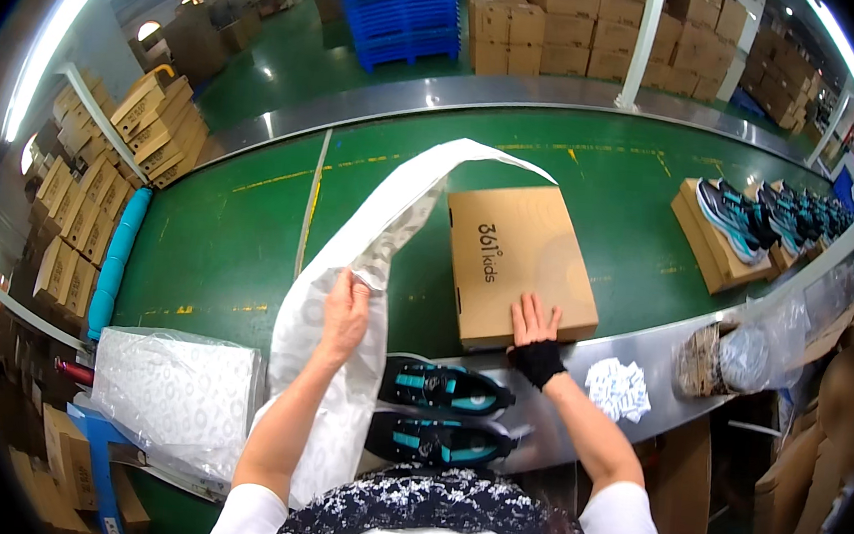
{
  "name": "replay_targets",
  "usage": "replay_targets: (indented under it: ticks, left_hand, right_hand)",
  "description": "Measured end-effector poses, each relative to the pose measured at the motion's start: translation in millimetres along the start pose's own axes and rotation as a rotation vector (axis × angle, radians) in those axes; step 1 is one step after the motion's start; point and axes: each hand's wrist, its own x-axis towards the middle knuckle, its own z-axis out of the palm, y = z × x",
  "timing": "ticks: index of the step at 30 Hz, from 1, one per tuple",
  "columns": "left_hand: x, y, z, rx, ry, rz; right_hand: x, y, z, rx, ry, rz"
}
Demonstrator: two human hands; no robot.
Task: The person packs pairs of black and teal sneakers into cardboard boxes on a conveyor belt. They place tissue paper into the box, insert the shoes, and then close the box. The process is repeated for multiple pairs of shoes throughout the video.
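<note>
Black-teal shoes [446, 387] on metal ledge [659, 348] below carton [541, 246]; white packets [618, 390] to right; more shoes [733, 223] atop boxes [700, 243] farther right; carton on green belt [239, 237]; blue pallets [397, 14], stacked cartons [568, 29] beyond; dark printing [488, 252] on carton; left hand [346, 319] pinching patterned paper [317, 293]; right hand [536, 341] on carton, fingers [538, 314] slightly spread.

White paper [307, 323] hides part of the green table [238, 252] beneath the left fingers [342, 288]. Under the right fingers [534, 318], the closed box [518, 254] conceals its inside. Far beyond both, the top edge cuts off the blue pallets [399, 14].
</note>
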Motion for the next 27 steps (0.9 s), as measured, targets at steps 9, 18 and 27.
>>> replay_targets:
  ticks: [9, 18, 27]
  left_hand:
    - [-1, 29, 81, 0.102, -0.062, 0.086]
    - [-3, -67, 22, 0.163, -0.046, -0.340]
    - [-7, -86, 21, 0.565, -0.229, 0.062]
  right_hand:
    - [25, -21, -78, 0.594, 0.275, 0.174]
    - [20, 33, -118, 1.880, 0.629, 0.962]
    - [-121, 56, -30, 0.060, 0.127, 0.819]
